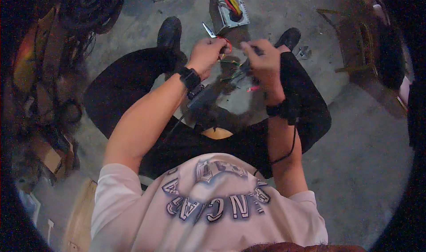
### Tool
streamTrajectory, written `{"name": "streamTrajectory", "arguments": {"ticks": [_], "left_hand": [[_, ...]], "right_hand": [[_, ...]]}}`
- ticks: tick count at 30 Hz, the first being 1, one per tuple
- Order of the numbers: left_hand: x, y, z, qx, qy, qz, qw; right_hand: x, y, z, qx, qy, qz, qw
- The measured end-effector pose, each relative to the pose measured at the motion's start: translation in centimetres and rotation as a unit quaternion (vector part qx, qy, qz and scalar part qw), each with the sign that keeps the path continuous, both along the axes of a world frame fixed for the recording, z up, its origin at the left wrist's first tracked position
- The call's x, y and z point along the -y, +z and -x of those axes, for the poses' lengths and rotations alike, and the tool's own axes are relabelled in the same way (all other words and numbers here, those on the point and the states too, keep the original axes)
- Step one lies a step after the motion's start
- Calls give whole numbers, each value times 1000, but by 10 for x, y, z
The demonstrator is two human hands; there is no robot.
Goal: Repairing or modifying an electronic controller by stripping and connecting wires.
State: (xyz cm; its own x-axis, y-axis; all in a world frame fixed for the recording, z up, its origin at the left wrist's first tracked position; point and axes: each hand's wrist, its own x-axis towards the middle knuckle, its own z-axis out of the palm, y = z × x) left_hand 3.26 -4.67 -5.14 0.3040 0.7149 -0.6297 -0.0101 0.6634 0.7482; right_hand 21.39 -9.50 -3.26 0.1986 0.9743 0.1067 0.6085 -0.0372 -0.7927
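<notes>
My left hand (205,57) has its fingers closed on a pair of scissors (209,30), silver blades pointing up and away, with red at the grip near the fingertips. My right hand (265,63) is curled just to the right of it, slightly blurred, around something dark that I cannot make out. Thin yellow and green wires (233,62) lie between and below my hands. Under them is a dark elongated object (199,96), partly hidden by my left wrist. A small pink-red piece (253,88) shows below my right hand.
A metal-cased device (225,19) with thick red, green and yellow cables stands beyond my hands on the concrete floor (355,141), between my shoes. Dark coiled hoses or cables (88,12) and cardboard (55,156) line the left. A small metal piece (304,52) lies by my right shoe.
</notes>
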Motion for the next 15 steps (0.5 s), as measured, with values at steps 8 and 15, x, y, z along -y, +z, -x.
{"name": "streamTrajectory", "arguments": {"ticks": [8,15], "left_hand": [[-47,25,-6,-97,11,-76,992],[-79,-21,-7,-54,32,-205,977]], "right_hand": [[-35,71,-25,-92,-297,-19,950],[-59,111,5,-125,-323,-128,929]]}}
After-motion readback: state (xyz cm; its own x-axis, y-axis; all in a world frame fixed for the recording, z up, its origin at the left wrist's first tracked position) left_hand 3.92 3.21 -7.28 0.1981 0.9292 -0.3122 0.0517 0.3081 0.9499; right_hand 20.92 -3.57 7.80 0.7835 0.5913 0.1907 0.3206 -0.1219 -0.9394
